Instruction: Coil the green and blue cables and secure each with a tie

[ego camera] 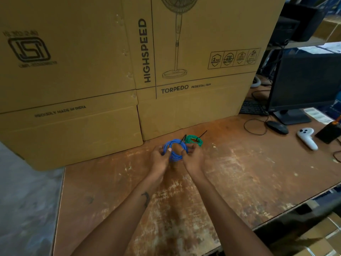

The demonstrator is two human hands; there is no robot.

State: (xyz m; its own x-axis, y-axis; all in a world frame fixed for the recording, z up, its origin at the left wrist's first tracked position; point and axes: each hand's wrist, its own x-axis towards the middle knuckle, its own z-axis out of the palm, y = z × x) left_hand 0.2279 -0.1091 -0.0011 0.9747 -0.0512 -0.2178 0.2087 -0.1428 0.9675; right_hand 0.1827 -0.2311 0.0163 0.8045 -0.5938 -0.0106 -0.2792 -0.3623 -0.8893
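Blue coil point(174, 149) is gripped by left hand point(159, 158) and right hand point(191, 157); beyond them, tied green coil point(193, 140) and boxes point(184, 52) reading "HIGHSPEED", "TORPEDO PEDESTAL FAN".

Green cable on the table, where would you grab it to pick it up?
Pinch the green cable across its bundled loops at the near rim, coming from above. It lies flat as a coil, apparently tied already, so the loops should lift together.

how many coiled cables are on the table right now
2. The blue cable is held between the left hand and right hand; the green cable lies just behind it, by the cardboard box.
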